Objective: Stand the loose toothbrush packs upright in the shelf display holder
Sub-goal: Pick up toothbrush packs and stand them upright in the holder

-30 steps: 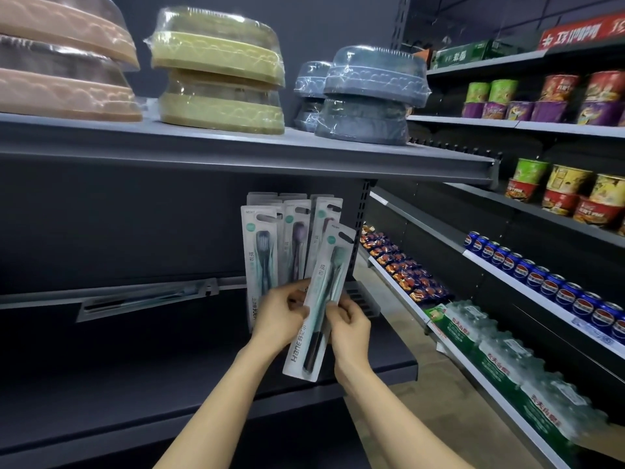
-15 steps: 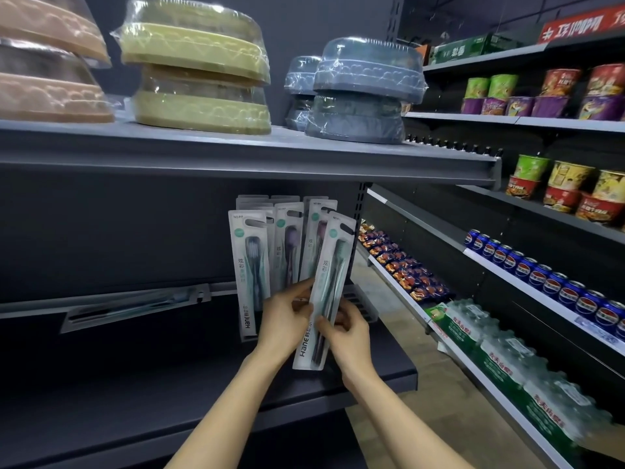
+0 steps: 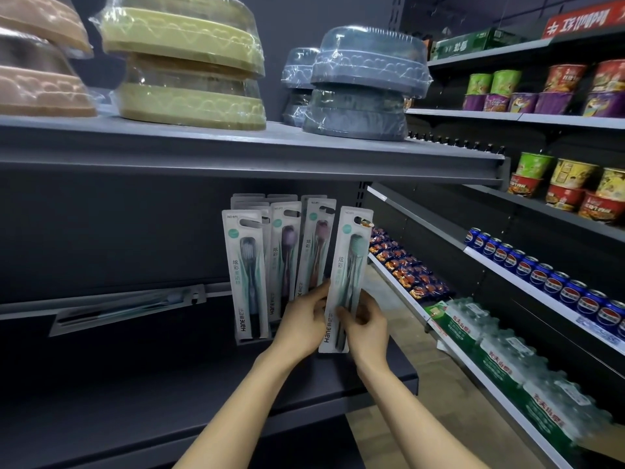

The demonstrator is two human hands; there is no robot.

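Both hands hold one white toothbrush pack (image 3: 348, 265) with a green brush, nearly upright, at the right end of the row. My left hand (image 3: 301, 324) grips its left edge; my right hand (image 3: 367, 324) grips its lower right. Several packs (image 3: 245, 272) stand upright in the display holder (image 3: 252, 340) on the dark shelf (image 3: 203, 384); the holder is mostly hidden behind them. One loose pack (image 3: 128, 308) lies flat against the shelf's back rail at the left.
The upper shelf edge (image 3: 257, 164) overhangs just above the packs, bearing wrapped basins (image 3: 189, 69). To the right run shelves of blue cans (image 3: 541, 279), noodle cups (image 3: 554, 187), snack packets (image 3: 402, 265) and bottled water (image 3: 507, 363), with wooden floor below.
The held pack has risen and straightened from a tilt to nearly upright, moving in beside the standing row. Both hands went up with it.
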